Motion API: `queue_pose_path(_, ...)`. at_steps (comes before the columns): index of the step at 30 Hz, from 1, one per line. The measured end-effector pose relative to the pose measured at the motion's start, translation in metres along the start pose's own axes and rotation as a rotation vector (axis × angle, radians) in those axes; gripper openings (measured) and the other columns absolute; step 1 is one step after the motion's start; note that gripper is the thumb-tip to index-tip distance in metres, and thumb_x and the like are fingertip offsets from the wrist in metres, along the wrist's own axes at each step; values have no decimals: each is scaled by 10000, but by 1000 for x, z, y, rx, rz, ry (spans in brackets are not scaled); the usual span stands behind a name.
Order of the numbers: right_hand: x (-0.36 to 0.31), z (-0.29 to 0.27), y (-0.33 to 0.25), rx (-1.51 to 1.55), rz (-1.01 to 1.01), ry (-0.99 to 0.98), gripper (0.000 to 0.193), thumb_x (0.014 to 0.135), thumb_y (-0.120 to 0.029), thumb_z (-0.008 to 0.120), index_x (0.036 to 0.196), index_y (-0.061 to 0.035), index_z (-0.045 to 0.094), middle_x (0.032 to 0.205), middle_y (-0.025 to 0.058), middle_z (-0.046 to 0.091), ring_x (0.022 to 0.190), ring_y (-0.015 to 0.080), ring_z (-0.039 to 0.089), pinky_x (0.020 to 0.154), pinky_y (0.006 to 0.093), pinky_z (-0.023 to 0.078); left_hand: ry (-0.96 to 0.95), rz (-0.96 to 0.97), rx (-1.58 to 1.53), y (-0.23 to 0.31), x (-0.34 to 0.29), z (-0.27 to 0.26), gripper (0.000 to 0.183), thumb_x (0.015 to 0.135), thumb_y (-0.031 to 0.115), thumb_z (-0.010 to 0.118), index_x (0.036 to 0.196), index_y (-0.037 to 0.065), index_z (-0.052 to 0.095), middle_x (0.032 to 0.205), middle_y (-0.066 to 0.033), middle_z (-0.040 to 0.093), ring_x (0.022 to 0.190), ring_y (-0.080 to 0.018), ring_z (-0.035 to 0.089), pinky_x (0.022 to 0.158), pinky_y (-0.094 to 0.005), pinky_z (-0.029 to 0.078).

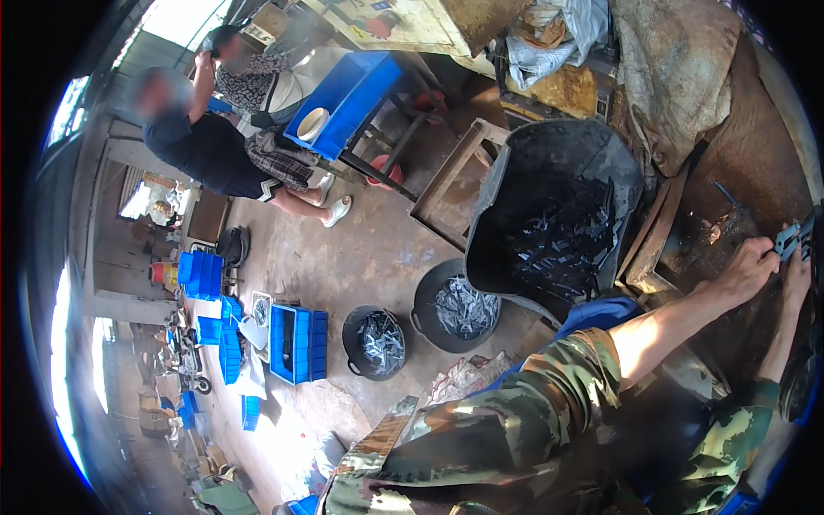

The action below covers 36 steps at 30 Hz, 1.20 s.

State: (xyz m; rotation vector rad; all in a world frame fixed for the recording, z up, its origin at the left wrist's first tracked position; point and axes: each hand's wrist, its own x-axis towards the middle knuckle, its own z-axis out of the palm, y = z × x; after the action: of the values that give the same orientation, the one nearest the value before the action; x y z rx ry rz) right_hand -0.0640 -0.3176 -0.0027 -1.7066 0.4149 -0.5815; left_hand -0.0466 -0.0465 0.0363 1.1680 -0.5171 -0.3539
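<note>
My left hand [748, 266] reaches to the far right over a brown, worn work surface [699, 232]. Its fingers are closed at the edge of a small blue-grey piece [788, 240], whose kind I cannot make out. Close beside it, my right hand [796, 273] has its fingers against the same piece, partly cut off by the dark rim of the picture. A thin blue stick-like thing [726, 194] lies on the surface beyond my hands. Just left of the work surface stands a large black tub [493, 206] holding many dark narrow strips [562, 236].
Two round black baskets with shiny metal strips, a left one [350, 339] and a right one [418, 311], stand on the floor. Blue crates [296, 345] are stacked farther left. Two people [210, 150] stand by a blue trough table [365, 81]. A wooden frame [446, 180] lies near the tub.
</note>
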Motion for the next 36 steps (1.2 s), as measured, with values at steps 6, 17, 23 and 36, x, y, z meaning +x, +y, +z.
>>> queue_pose_path(6, -12, 5, -14, -111, 90, 85, 413, 1065, -230, 491, 1384, 25, 551, 1266, 95, 669, 1114, 150, 624, 946, 273, 478, -26, -14, -70, 0, 2, 1, 249, 890, 202, 535, 762, -6, 585, 636, -100, 505, 619, -170, 490, 566, -357, 370)
queue_pose_path(17, -7, 5, -19, -180, 37, 59, 412, 1062, -268, 497, 1353, 11, 585, 1223, 77, 687, 1065, 135, 633, 901, 266, 491, -35, -25, -83, 2, 5, 2, 274, 889, 212, 537, 741, -14, 583, 625, -109, 501, 617, -188, 497, 574, -371, 377)
queue_pose_path(23, -4, 3, -15, -202, 11, 41, 414, 1061, -289, 500, 1336, 3, 603, 1200, 67, 696, 1038, 127, 638, 876, 262, 498, -21, -7, -101, 0, 7, 4, 287, 893, 222, 538, 738, -16, 587, 629, -113, 511, 619, -187, 503, 573, -369, 376)
queue_pose_path(36, -28, 20, -41, -281, -89, 33, 397, 1038, -310, 549, 1211, 22, 682, 1097, 52, 716, 981, 126, 648, 864, 275, 504, -43, -44, -162, 3, 12, 7, 193, 866, 126, 571, 779, -30, 644, 667, -44, 596, 657, -98, 524, 590, -314, 419)
